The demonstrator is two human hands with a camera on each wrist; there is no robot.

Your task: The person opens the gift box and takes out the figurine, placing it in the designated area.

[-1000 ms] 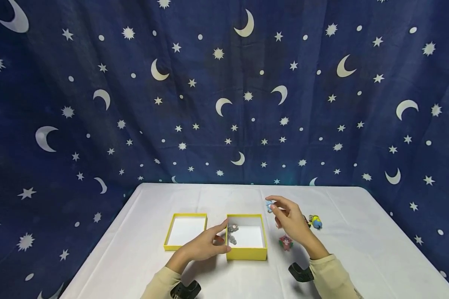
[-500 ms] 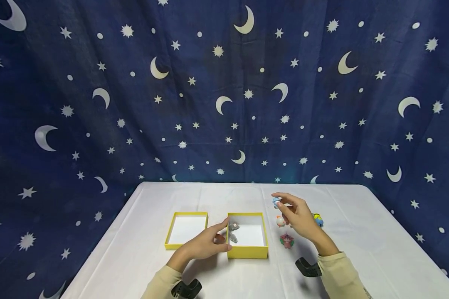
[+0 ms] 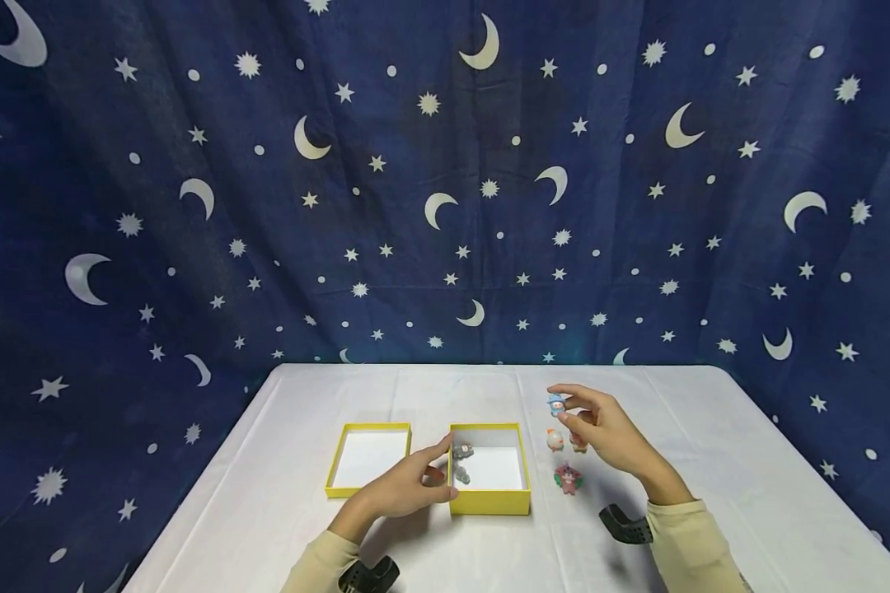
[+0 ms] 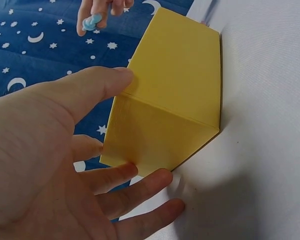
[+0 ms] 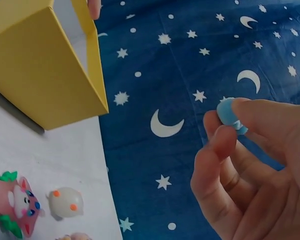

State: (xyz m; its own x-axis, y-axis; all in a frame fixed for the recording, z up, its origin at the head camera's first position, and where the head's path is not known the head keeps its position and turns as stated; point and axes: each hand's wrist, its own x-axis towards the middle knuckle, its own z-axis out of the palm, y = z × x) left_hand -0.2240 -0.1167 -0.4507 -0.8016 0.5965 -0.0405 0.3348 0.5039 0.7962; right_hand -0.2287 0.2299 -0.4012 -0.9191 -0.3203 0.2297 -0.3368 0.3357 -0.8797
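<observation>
My right hand (image 3: 604,432) pinches a small light-blue figurine (image 3: 556,404) between thumb and fingers, held up above the table right of the box. In the right wrist view the fingertips cover part of the figurine (image 5: 228,112). My left hand (image 3: 404,492) rests against the left side of an uncovered yellow box (image 3: 489,503), its fingers spread and fairly straight. The left wrist view has the thumb on the box's upper edge and fingertips on its side (image 4: 155,130). Grey figurines (image 3: 462,450) lie inside the box, along its left wall.
Left of the box lies a yellow-rimmed lid (image 3: 367,493), white inside. Below the right hand are a pink figurine with green parts (image 3: 568,478), a white one with orange spots (image 3: 555,440) and a partly hidden one (image 3: 578,443). A starry curtain (image 3: 445,247) hangs behind the table.
My right hand has moved to the right, away from the box, carrying the light-blue figurine. The white figurine has come into view; the yellow-and-blue one is now hidden. My left hand stays put.
</observation>
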